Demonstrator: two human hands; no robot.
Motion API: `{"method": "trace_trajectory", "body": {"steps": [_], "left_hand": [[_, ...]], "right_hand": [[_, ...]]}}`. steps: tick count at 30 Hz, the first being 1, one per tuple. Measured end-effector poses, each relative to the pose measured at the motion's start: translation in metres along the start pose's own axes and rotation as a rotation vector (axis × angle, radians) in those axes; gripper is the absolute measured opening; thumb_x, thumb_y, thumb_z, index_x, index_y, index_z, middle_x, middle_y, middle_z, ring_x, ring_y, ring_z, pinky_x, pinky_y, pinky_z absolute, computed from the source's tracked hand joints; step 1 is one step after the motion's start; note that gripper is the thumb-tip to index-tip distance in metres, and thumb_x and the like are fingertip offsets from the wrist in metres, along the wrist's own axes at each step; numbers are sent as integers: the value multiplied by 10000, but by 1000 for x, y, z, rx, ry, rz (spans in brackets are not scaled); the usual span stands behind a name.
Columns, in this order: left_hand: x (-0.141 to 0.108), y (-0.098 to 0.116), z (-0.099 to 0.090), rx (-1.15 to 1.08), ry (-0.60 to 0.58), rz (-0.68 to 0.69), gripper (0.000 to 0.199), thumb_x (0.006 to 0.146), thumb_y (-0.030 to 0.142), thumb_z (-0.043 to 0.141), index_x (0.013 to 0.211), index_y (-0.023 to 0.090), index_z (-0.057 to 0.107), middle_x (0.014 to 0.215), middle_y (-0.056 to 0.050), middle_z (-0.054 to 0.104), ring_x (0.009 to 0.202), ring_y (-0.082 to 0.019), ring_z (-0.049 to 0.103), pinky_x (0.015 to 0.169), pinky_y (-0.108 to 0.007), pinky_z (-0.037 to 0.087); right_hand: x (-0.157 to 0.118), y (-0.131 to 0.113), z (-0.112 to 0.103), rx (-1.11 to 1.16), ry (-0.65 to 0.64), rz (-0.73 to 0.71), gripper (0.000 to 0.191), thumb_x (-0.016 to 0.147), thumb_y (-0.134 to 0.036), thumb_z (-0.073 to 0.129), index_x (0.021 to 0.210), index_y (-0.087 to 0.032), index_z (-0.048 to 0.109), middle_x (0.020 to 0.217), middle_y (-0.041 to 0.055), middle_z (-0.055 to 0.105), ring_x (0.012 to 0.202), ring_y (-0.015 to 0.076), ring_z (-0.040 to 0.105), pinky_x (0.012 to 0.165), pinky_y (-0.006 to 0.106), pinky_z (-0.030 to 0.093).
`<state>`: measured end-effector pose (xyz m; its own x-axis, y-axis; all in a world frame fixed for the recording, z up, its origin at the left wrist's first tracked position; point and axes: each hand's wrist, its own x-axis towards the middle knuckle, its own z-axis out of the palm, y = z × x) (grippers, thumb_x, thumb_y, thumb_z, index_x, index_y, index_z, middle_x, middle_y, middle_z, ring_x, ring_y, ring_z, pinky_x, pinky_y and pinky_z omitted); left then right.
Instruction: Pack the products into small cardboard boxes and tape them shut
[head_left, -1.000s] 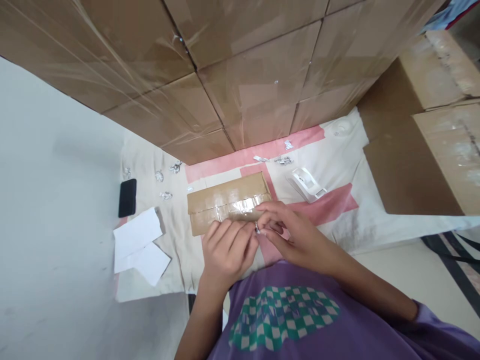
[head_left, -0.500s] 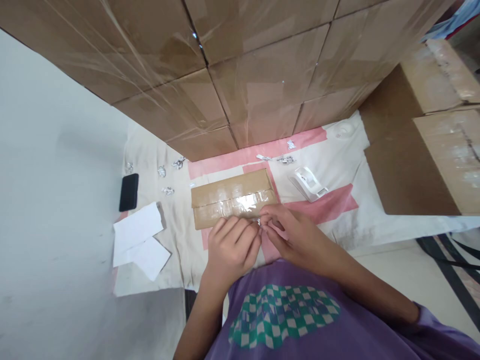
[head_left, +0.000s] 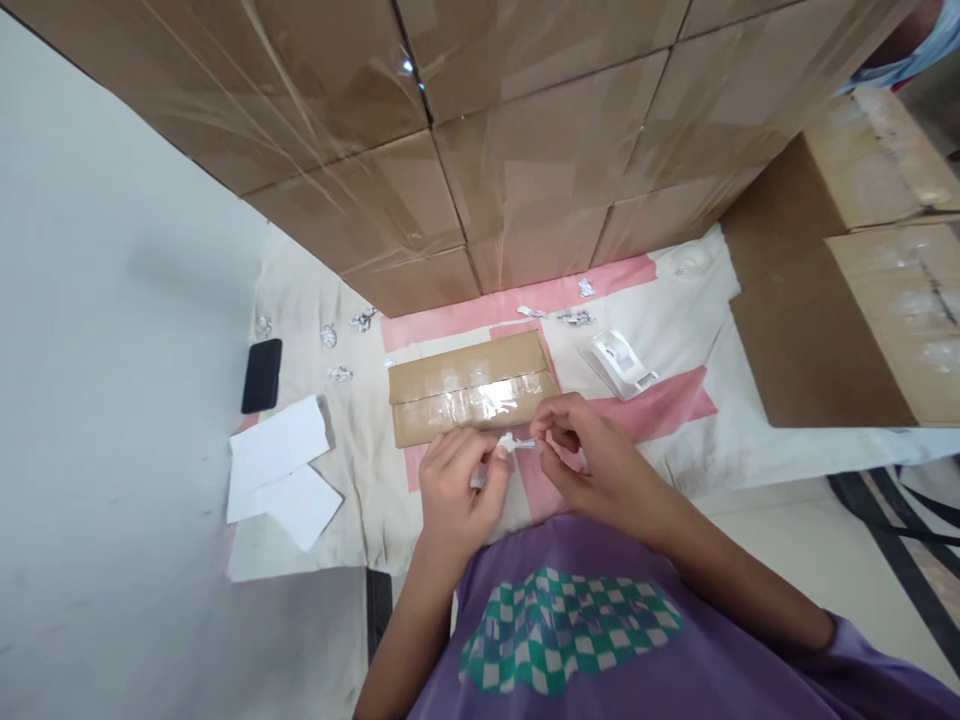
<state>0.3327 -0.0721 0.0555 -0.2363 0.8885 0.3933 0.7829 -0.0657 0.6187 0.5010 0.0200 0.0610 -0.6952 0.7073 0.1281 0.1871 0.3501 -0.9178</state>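
Just in front of the taped cardboard box (head_left: 472, 385), both hands meet over a small crumpled white piece (head_left: 508, 442), likely paper or tape. My left hand (head_left: 461, 485) pinches it between thumb and forefinger. A thin twisted end of the piece reaches right to my right hand (head_left: 581, 445), whose thumb and fingertips are pinched at it. Clear shiny tape runs along the seam of the box, which lies flat on the cloth. A white tape dispenser (head_left: 619, 365) sits to the right of the box.
Stacked large cartons (head_left: 525, 190) wrapped in clear film rise behind the cloth-covered table. An open carton (head_left: 817, 330) stands at right. On the left are a black phone (head_left: 262, 376), torn white paper (head_left: 277, 455) and several crumpled scraps (head_left: 340, 374). A wall (head_left: 127, 400) borders the left side.
My hands have drawn slightly apart, and the crumpled white piece now shows stretched between them. My left thumb has come into view on top of it. The camera view has shifted a little.
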Motion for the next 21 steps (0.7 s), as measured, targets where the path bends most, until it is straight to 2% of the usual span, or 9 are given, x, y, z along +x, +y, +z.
{"method": "trace_trajectory", "body": {"steps": [5, 8, 11, 14, 17, 21], "left_hand": [[-3, -14, -17, 3, 110, -98, 184, 951, 164, 550, 773, 210, 549, 671, 35, 539, 613, -116, 519, 594, -261, 391], [-4, -21, -25, 31, 123, -95, 181, 949, 157, 552, 776, 211, 542, 675, 35, 550, 624, -115, 531, 596, -256, 394], [-7, -23, -24, 41, 111, -87, 171, 949, 153, 549, 789, 212, 544, 687, 36, 567, 632, -116, 544, 603, -256, 400], [-12, -21, -19, 44, 88, -74, 150, 950, 163, 555, 808, 213, 564, 704, 33, 591, 650, -124, 561, 625, -263, 413], [-16, -22, -17, 49, 76, -63, 157, 950, 173, 554, 799, 213, 569, 714, 23, 612, 663, -138, 576, 643, -279, 426], [-5, -42, -24, 85, 178, -92, 159, 947, 228, 559, 790, 220, 583, 757, -2, 632, 746, -175, 594, 716, -318, 450]], "right_hand": [[-1, 11, -13, 42, 122, 83, 220, 902, -119, 542, 1072, -243, 479, 897, 3, 591, 638, 109, 483, 550, 235, 389], [5, 23, -27, 77, 210, 116, 209, 897, -143, 563, 1072, -243, 510, 908, 10, 596, 686, 122, 517, 585, 246, 405], [17, 38, -44, 124, 249, 129, 200, 905, -203, 605, 1082, -237, 518, 893, 10, 592, 730, 137, 547, 619, 257, 419], [29, 52, -60, 112, 242, 130, 234, 900, -259, 654, 1090, -229, 521, 864, -3, 574, 679, 125, 502, 618, 264, 405], [37, 62, -71, 96, 106, 94, 265, 924, -275, 633, 1154, -231, 510, 870, -9, 559, 701, 129, 502, 657, 273, 423], [38, 65, -74, 53, -337, 68, 254, 950, -234, 563, 1201, -230, 523, 919, 3, 591, 799, 151, 556, 703, 278, 439]]}}
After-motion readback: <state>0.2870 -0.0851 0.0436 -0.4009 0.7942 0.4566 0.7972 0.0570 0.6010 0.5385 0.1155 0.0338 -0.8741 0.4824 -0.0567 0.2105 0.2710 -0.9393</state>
